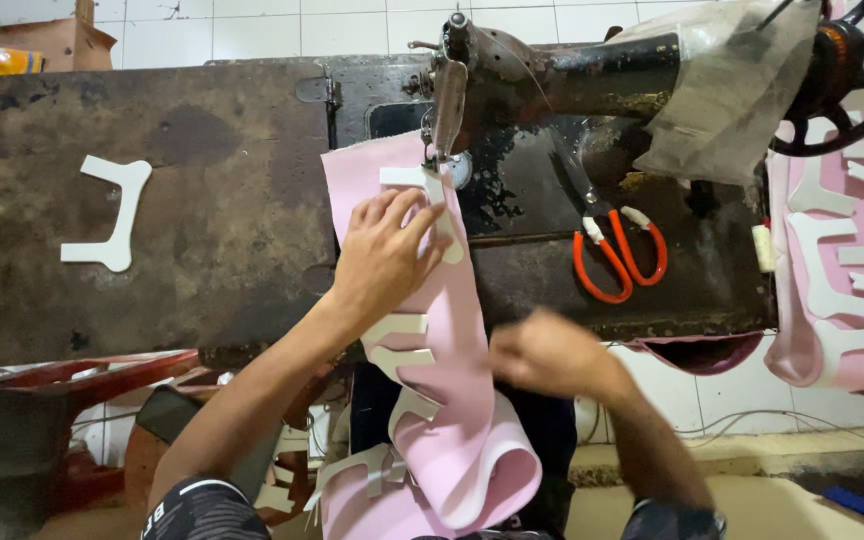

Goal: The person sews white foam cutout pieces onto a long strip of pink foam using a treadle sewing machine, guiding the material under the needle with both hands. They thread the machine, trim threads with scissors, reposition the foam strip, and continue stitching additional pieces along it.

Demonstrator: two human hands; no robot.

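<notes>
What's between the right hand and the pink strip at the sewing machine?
Nothing visible. The right hand, blurred, sits at the right edge of the pink strip, whether touching it I cannot tell. The left hand already presses the strip flat just below the needle. The scissors lie off to the right.

A small sewing workshop, seen from above. At twelve o'clock stands an old black sewing machine (552,75), its paint worn and rusted, with a spoked handwheel (852,70) at two o'clock. It is set into a dark, stained, scuffed bench (152,280). A long strip of pink material (452,400) with white cut shapes stitched on runs under the needle and curls down at six o'clock. More pink pieces with white shapes (852,260) hang at three o'clock. Orange-handled scissors (612,250) lie on the machine bed. One loose white cut shape (112,215) lies at nine o'clock. Pale tiled floor (302,25) shows beyond.
</notes>
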